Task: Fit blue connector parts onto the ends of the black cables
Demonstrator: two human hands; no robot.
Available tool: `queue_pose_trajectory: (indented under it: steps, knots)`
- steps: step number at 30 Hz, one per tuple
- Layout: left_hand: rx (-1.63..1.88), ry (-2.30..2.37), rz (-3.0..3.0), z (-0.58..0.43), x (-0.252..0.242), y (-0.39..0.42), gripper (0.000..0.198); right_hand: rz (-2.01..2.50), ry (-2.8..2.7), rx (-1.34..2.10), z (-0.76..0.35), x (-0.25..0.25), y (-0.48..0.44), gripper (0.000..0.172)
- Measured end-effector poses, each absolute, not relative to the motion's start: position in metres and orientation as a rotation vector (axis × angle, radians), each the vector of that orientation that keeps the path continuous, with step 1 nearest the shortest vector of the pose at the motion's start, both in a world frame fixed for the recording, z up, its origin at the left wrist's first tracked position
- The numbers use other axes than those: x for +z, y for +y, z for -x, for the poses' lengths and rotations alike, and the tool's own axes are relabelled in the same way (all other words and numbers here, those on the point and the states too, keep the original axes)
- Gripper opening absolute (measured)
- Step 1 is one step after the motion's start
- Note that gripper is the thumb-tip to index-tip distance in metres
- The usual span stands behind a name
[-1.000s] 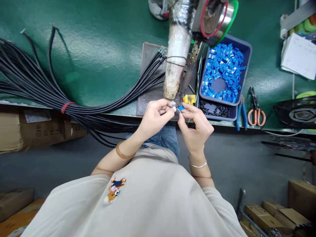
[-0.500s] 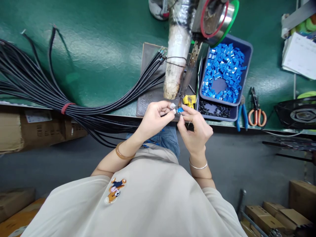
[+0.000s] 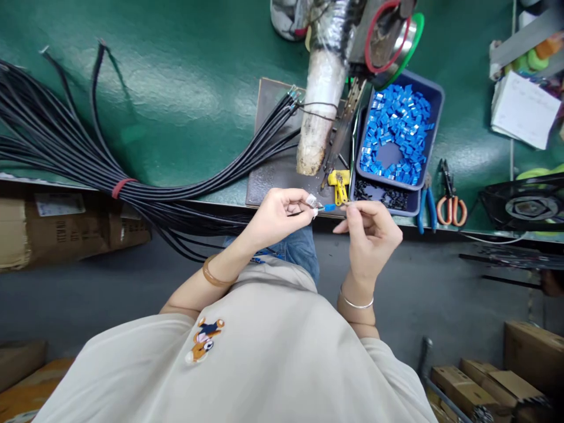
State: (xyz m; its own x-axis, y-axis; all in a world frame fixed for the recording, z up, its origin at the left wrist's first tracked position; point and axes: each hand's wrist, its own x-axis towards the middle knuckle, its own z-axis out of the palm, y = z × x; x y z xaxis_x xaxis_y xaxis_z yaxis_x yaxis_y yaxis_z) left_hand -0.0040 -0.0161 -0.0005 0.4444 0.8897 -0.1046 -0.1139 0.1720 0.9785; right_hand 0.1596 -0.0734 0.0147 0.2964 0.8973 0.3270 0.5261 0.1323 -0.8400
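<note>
My left hand is closed in a pinch on a small blue connector with a white piece beside it, at the front edge of the green bench. My right hand is a little to the right, its fingers curled and pinched; what they hold is too small to name. A bundle of black cables with a red band runs from the far left toward my left hand. Just beyond the hands sits a yellow clip on a dark mat.
A blue tray of several blue connectors stands behind my right hand, with black parts in its lower section. A wrapped white column rises from the mat. Blue pliers and orange scissors lie right. Cardboard boxes sit under the bench.
My right hand has pulled away to the right from my left hand, opening a gap between them. The blue connector stays at my left fingertips. The view shifted slightly.
</note>
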Motion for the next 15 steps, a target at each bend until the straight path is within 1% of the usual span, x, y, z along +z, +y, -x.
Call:
queue_pose_trajectory:
  steps: [5,7,9,12,13,15]
  knots:
    - [0.894,0.898,-1.355,0.003,-0.006,-0.025,0.006,1.6,-1.648,0.299,-0.15,0.017,-0.077,0.006]
    - [0.907,0.892,-1.347,0.004,-0.007,-0.025,0.007,1.609,-1.685,0.269,-0.146,0.015,-0.075,0.008]
    - [0.907,0.844,-1.273,0.005,-0.006,-0.024,0.01,1.604,-1.642,0.366,-0.145,0.012,-0.073,0.01]
    - [0.874,0.769,-1.119,0.007,-0.003,-0.021,0.015,1.526,-1.504,0.614,-0.146,0.01,-0.073,0.01]
    - [0.869,0.766,-1.079,0.007,-0.003,-0.02,0.017,1.493,-1.454,0.634,-0.147,0.009,-0.073,0.008]
    - [0.883,0.785,-1.018,0.006,-0.002,-0.019,0.019,1.407,-1.353,0.528,-0.149,0.009,-0.074,0.005]
